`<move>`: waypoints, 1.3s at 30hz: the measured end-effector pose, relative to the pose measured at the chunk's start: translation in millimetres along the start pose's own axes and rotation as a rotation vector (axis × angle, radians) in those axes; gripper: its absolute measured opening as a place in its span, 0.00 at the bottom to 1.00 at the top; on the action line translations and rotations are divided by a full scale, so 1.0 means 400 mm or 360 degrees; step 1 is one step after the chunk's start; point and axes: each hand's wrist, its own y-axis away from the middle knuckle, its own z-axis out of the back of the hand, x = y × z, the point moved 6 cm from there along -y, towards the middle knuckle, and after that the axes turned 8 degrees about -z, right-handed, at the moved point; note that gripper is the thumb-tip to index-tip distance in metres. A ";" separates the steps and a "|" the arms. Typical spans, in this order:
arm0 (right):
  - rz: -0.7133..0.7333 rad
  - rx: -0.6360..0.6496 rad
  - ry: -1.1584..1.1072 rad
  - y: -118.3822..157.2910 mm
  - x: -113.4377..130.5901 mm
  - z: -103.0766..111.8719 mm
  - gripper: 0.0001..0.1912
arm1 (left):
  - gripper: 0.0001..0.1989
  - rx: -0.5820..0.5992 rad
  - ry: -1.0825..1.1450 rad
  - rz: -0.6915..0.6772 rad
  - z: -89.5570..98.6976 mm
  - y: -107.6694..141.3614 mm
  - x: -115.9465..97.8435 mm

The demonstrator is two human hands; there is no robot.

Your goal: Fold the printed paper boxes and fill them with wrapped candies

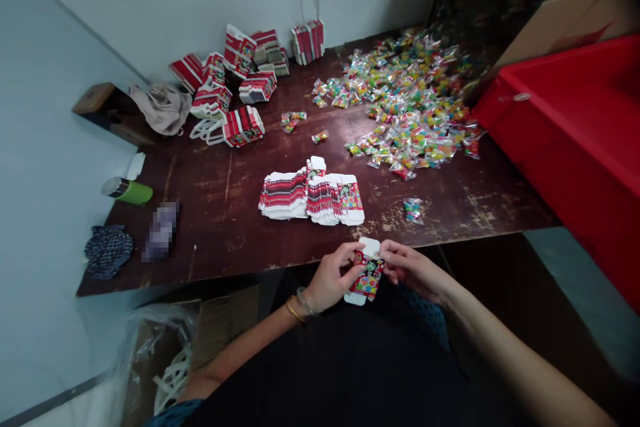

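Note:
My left hand (331, 280) is closed on a small red printed candy box (369, 278), thumb across its front and fingers behind. White flaps stand out at the box's top and bottom. At the upper right edge of the same box, my right hand (411, 269) pinches beside the top flap. Just beyond my hands, a fanned row of flattened candy boxes (327, 200) lies on the table. A single clear packet of coloured candies (413, 210) sits near the table edge, in front of my right hand.
The brown table (220, 213) carries a large heap of candy packets (415, 107) at back right, beside a red bin (565, 107). Bundled flat boxes (243, 125) stand at back left. A green tumbler (127, 191) and checkered cloth (109, 251) lie left.

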 end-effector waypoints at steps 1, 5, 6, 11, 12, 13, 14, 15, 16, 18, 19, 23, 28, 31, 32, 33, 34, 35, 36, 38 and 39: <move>-0.0141 0.0070 -0.0079 -0.001 -0.018 -0.003 0.14 | 0.18 0.0082 -0.0023 -0.0018 -0.006 0.009 -0.006; -0.0459 0.0185 -0.0063 -0.008 -0.065 -0.019 0.15 | 0.13 0.0277 -0.0077 -0.0017 -0.032 0.048 -0.020; -0.0440 0.0198 0.0028 -0.011 -0.066 -0.027 0.15 | 0.13 0.0238 -0.0076 0.0023 -0.033 0.054 -0.019; 0.0191 0.0062 0.0724 0.001 -0.014 -0.079 0.13 | 0.26 -0.0201 0.0277 0.0393 -0.016 0.057 0.013; 0.0333 -0.0006 0.0863 0.007 -0.002 -0.088 0.14 | 0.32 -0.0218 0.0384 0.0474 -0.016 0.054 0.021; 0.0450 -0.0075 0.0986 0.013 0.008 -0.094 0.16 | 0.36 -0.0216 0.0470 0.0551 -0.015 0.051 0.026; 0.0533 -0.0137 0.1081 0.015 0.015 -0.096 0.17 | 0.37 -0.0203 0.0536 0.0613 -0.013 0.049 0.030; 0.0580 -0.0185 0.1143 0.015 0.019 -0.096 0.16 | 0.37 -0.0182 0.0594 0.0663 -0.011 0.048 0.033; 0.0597 -0.0215 0.1175 0.011 0.020 -0.092 0.15 | 0.36 -0.0147 0.0659 0.0700 -0.010 0.049 0.034; 0.0609 -0.0214 0.1194 0.002 0.020 -0.083 0.13 | 0.38 -0.0034 0.0805 0.0713 -0.011 0.052 0.031; 0.0629 -0.0187 0.1217 0.000 0.018 -0.082 0.13 | 0.41 0.0023 0.0865 0.0682 -0.012 0.053 0.028; 0.0855 0.0019 0.1515 0.030 -0.005 -0.109 0.14 | 0.43 0.0168 0.0915 0.0541 -0.016 0.056 0.029; 0.1062 0.0052 0.1934 0.061 0.022 -0.078 0.20 | 0.40 0.0370 0.0544 0.0388 -0.015 0.032 0.021; 0.1254 -0.0585 0.2244 0.043 0.126 0.050 0.21 | 0.36 0.0713 -0.0103 0.0216 0.009 0.011 -0.015; 0.1276 -0.0845 0.2314 0.038 0.154 0.098 0.24 | 0.33 0.0850 -0.0302 0.0156 0.021 0.009 -0.028; 0.1263 -0.1015 0.2375 0.033 0.169 0.138 0.28 | 0.28 0.0964 -0.0452 0.0106 0.034 0.008 -0.038; 0.1234 -0.1050 0.2434 0.027 0.166 0.164 0.32 | 0.23 0.1025 -0.0540 0.0077 0.050 0.007 -0.044; 0.1201 -0.0983 0.2474 0.021 0.150 0.175 0.35 | 0.19 0.1010 -0.0561 0.0080 0.069 0.005 -0.047; 0.1175 -0.0866 0.2473 0.020 0.124 0.173 0.34 | 0.15 0.0920 -0.0512 0.0115 0.087 0.001 -0.044; 0.1116 -0.0703 0.2297 0.032 0.070 0.141 0.26 | 0.13 0.0545 -0.0226 0.0239 0.119 -0.012 -0.025; 0.1066 -0.0680 0.2109 0.044 0.051 0.119 0.23 | 0.15 0.0301 -0.0030 0.0304 0.129 -0.017 -0.010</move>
